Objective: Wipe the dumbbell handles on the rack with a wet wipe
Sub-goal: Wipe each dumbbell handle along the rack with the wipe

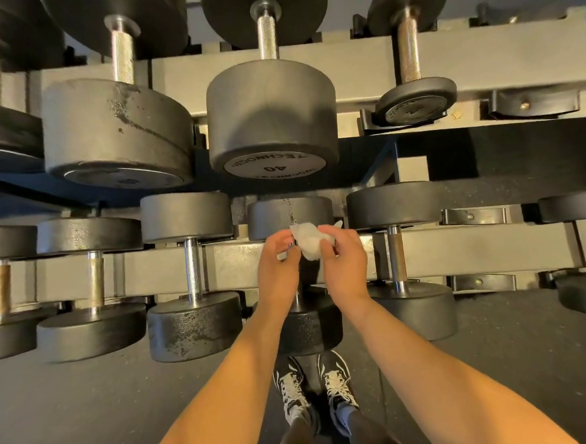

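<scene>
A pair of black sneakers (315, 392) with white laces stands on the dark, speckled rubber floor (90, 405). Two bare forearms reach out above them to the rack's lower tier.

The right hand (344, 263) pinches a crumpled white wet wipe (308, 243) between its thumb and curled fingers (330, 233). The left hand (277, 267) has its fingers (285, 237) curled too, the tips meeting the wipe's left edge. Whether they pinch the wipe or the bar under it I cannot tell.

The wipe sits at the far end of the handle of the middle dumbbell (311, 327), just below its far head. That handle is almost wholly hidden by the hands. The dumbbell's round black heads are matte and scuffed.

Just to its left, a neighbouring dumbbell (195, 327) shows a smooth chrome handle and a mottled near head. The rack (239, 266) is made of flat beige metal rails with black saddles.

On the upper tier lies a big, drum-shaped dumbbell marked 40 (271, 120) with a knurled steel handle. To its right is a small dumbbell (414, 101).
</scene>
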`<state>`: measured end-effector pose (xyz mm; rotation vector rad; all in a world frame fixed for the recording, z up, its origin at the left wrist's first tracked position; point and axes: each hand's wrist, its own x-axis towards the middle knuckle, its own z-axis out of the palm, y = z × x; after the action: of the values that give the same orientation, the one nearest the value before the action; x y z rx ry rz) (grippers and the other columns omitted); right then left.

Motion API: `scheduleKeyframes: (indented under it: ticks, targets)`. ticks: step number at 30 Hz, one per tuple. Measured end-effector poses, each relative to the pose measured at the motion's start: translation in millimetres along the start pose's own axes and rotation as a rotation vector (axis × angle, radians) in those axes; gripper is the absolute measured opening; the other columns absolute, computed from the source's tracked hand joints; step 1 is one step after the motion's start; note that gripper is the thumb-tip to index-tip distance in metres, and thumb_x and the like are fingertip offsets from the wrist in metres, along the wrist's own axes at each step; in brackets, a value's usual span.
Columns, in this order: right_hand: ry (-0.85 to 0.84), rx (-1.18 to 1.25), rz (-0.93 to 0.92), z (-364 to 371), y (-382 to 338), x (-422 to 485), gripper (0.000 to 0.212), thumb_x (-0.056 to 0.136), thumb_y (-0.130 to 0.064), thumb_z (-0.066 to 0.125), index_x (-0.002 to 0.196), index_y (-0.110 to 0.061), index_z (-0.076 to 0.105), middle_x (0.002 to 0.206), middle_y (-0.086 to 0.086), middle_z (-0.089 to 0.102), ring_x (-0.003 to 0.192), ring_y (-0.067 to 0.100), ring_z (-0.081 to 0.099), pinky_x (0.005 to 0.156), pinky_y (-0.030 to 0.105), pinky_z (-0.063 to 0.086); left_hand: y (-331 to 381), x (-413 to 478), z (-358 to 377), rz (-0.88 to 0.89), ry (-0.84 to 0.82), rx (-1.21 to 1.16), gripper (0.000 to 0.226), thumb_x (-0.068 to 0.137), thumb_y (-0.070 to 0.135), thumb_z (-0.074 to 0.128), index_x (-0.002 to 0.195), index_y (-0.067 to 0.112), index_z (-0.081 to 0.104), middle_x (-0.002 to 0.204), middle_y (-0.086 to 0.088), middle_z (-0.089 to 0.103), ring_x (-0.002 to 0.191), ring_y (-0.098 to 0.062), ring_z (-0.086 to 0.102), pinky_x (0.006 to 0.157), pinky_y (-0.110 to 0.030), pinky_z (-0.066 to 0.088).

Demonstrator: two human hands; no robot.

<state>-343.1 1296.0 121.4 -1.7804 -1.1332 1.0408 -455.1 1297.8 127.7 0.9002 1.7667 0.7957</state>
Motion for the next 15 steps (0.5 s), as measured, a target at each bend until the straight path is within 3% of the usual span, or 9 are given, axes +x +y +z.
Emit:
scheduleKeyframes:
  ticks: [4, 8, 11, 13, 15]
  targets:
    - [0.061, 0.008, 0.009, 21.1, -2.3, 25.7, 0.034, 0.101, -0.005, 0.052, 0.134, -0.011, 0.06, 0.122, -0.005, 0.043, 0.111, 0.007, 0.049, 0.104, 0.017, 0.042, -13.0, 21.6, -7.7, 0.186, 0.071, 0.247, 0.051, 0.098, 0.009, 0.056, 0.146, 0.023, 0.046, 0.148, 0.002, 0.039, 0.136, -0.014, 0.039, 0.117, -0.03, 0.033]
    - [0.079, -0.073, -0.016, 47.5, 2.4, 36.5, 0.035, 0.102, -0.004, 0.05, 0.137, -0.006, 0.056, 0.124, 0.002, 0.045, 0.114, 0.013, 0.051, 0.107, 0.025, 0.042, -34.6, 19.8, -13.2, 0.319, 0.043, 0.35, 0.056, 0.101, 0.012, 0.055, 0.153, 0.022, 0.038, 0.162, 0.003, 0.028, 0.145, -0.012, 0.024, 0.117, -0.022, 0.016]
    - [0.033, 0.017, -0.089, 53.9, -3.6, 29.8, 0.027, 0.104, -0.01, 0.049, 0.129, -0.012, 0.058, 0.121, -0.002, 0.049, 0.11, -0.003, 0.048, 0.101, 0.015, 0.039, -33.9, 24.9, -20.7, 0.245, 0.092, 0.218, 0.044, 0.106, 0.018, 0.046, 0.149, 0.024, 0.044, 0.152, 0.004, 0.043, 0.138, -0.006, 0.03, 0.115, -0.025, 0.024]
    - [-0.073, -0.104, -0.222, 59.2, -15.1, 28.5, 0.035, 0.103, -0.006, 0.048, 0.135, -0.017, 0.058, 0.126, -0.005, 0.05, 0.115, -0.006, 0.042, 0.104, 0.01, 0.033, -25.4, 32.9, -22.9, 0.205, 0.118, 0.124, 0.04, 0.107, 0.023, 0.042, 0.146, 0.026, 0.048, 0.145, 0.004, 0.05, 0.135, -0.01, 0.039, 0.116, -0.032, 0.032]
    - [-0.148, -0.188, -0.302, 67.2, -20.8, 36.6, 0.035, 0.101, -0.009, 0.05, 0.133, -0.02, 0.06, 0.13, -0.001, 0.056, 0.122, 0.007, 0.045, 0.11, 0.027, 0.038, -20.7, 37.2, -21.7, 0.196, 0.087, 0.089, 0.04, 0.109, 0.027, 0.039, 0.149, 0.027, 0.045, 0.152, 0.005, 0.044, 0.14, -0.01, 0.037, 0.119, -0.034, 0.031]
